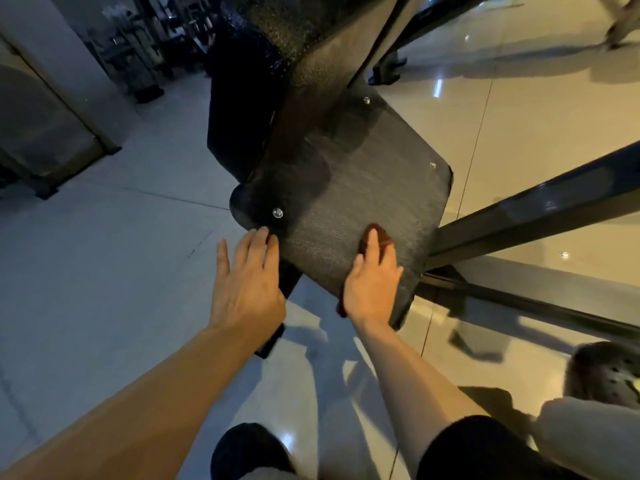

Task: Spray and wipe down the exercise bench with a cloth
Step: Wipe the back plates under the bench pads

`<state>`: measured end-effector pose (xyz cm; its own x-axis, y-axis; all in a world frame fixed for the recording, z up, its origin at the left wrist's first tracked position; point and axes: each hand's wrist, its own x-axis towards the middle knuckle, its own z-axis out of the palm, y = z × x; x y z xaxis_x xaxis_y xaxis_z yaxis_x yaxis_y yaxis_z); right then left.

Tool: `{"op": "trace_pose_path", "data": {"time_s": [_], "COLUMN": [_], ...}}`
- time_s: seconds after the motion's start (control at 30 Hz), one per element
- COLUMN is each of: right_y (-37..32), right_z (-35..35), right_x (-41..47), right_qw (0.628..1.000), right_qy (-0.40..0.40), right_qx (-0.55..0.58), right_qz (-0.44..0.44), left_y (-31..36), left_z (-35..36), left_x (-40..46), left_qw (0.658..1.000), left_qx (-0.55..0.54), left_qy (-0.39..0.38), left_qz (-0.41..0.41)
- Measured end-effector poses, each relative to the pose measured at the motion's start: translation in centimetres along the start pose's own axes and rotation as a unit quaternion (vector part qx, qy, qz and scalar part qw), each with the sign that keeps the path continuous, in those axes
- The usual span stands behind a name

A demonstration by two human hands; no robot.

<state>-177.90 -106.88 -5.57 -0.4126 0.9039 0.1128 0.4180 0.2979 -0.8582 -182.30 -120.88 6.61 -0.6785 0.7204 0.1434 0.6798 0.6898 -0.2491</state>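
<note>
Head view — right hand (372,285) flat, fingers (372,240) straight, pressing brown cloth (381,237) onto bench pad (363,188) — left hand (247,278) released, touching pad's near corner.

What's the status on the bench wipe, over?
Right hand flat, pressing brown cloth on the bench plate. Left hand open, fingertips at plate's left edge. No spray bottle in sight.

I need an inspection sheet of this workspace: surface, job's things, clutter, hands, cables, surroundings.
Surface: dark textured bench plate, bolts at its corners, some darker patches.
Job's things: brown cloth on the plate; no spray bottle seen.
Clutter: nothing seen.
Hands: right hand flat, pressing the cloth; left hand open, fingertips at the plate's left edge.
Cables: nothing seen.
Surroundings: glossy tiled floor, black frame bar at right, gym equipment behind.
</note>
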Motion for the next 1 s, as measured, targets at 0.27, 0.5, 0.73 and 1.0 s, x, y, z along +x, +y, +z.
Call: {"op": "trace_pose_path", "data": {"time_s": [0.27, 0.5, 0.73, 1.0], "right_y": [-2.9, -1.2, 2.3, -5.5], "right_z": [-0.1, -0.8, -2.4, 0.0], "right_x": [-1.4, -1.3, 1.8, 2.5], "right_qw": [0.999, 0.989, 0.99, 0.975], "right_qy": [-0.035, -0.087, -0.011, -0.125], "right_qx": [0.039, 0.027, 0.035, 0.097], "right_qz": [-0.005, -0.113, 0.136, -0.153], "left_y": [1.5, 2.8, 3.8, 3.2], "left_z": [0.0, 0.2, 0.3, 0.1], "left_x": [0.4, 0.9, 1.9, 3.9], "left_qw": [0.998, 0.996, 0.996, 0.999], "left_qx": [0.029, 0.046, 0.019, 0.014], "left_qy": [-0.04, -0.059, -0.03, -0.017], "left_qz": [0.044, 0.058, 0.077, 0.037]}}
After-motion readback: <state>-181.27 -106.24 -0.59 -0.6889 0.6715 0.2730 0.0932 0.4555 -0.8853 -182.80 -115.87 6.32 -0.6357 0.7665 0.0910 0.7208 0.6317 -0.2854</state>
